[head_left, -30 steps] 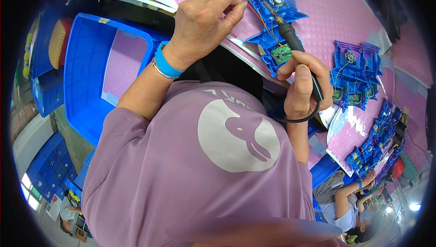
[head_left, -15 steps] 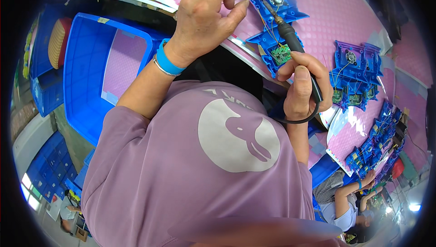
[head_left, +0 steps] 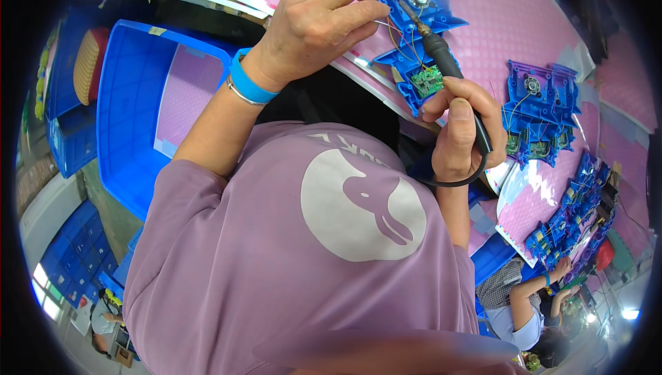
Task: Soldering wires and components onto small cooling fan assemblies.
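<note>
My right hand (head_left: 460,127) grips a black soldering iron (head_left: 441,58) whose tip reaches the blue plastic housing (head_left: 414,3) on the pink mat (head_left: 503,16). A small green circuit board (head_left: 427,80) sits in the near part of that housing, with thin wires running up to a round silver part at its top. My left hand (head_left: 317,23), with a blue wristband, pinches a thin solder wire (head_left: 383,23) right beside the iron's tip.
A large blue bin (head_left: 131,113) with a pink liner stands at the left. More blue housings with boards (head_left: 538,109) lie in a row on the mat at the right. Another person (head_left: 517,306) works at the lower right.
My left hand's fingers came together on the wire and shifted toward the housing. The soldering iron's tip rose from the green board to the housing's top.
</note>
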Action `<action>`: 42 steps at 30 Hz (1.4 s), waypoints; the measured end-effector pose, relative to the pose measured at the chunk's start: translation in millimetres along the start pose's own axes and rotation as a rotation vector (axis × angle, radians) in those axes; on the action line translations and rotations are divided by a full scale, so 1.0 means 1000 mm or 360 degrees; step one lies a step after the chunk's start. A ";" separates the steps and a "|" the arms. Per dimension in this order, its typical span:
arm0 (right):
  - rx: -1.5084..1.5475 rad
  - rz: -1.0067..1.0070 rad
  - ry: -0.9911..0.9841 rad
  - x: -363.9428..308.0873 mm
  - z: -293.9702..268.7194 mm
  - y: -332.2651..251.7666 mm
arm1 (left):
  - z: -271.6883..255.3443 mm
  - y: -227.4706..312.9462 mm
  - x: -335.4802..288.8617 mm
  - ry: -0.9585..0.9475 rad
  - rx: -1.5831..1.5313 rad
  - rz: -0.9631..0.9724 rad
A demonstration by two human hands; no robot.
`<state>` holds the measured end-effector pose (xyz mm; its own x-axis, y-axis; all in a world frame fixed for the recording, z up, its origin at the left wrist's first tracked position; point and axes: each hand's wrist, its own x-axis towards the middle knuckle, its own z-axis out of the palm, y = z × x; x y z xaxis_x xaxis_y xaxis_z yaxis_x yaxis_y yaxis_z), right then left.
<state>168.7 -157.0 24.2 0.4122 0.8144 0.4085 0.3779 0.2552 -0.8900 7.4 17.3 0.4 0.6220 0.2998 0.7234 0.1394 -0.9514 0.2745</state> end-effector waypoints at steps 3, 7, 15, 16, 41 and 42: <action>0.0107 -0.0052 0.0064 -0.001 0.001 0.007 | 0.003 -0.001 0.003 0.0060 -0.0013 0.0062; 0.0184 -0.0112 0.0131 0.000 0.003 0.009 | 0.011 -0.007 0.004 0.0070 -0.0014 0.0131; 0.0167 -0.0117 0.0125 0.000 0.002 0.008 | 0.012 -0.010 0.004 0.0031 -0.0020 0.0114; 0.0161 -0.0111 0.0124 0.001 0.003 0.008 | 0.012 -0.009 0.004 0.0030 -0.0019 0.0113; 0.0168 -0.0135 0.0112 -0.001 0.001 0.008 | 0.009 -0.007 0.002 0.0022 -0.0061 0.0025; 0.0170 -0.0138 0.0118 -0.001 0.001 0.008 | 0.009 -0.007 0.002 0.0016 -0.0069 0.0011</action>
<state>170.7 -155.0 16.8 0.4435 0.7472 0.4950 0.3258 0.3801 -0.8657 14.5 23.5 -5.7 0.6151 0.2943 0.7314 0.1015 -0.9496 0.2967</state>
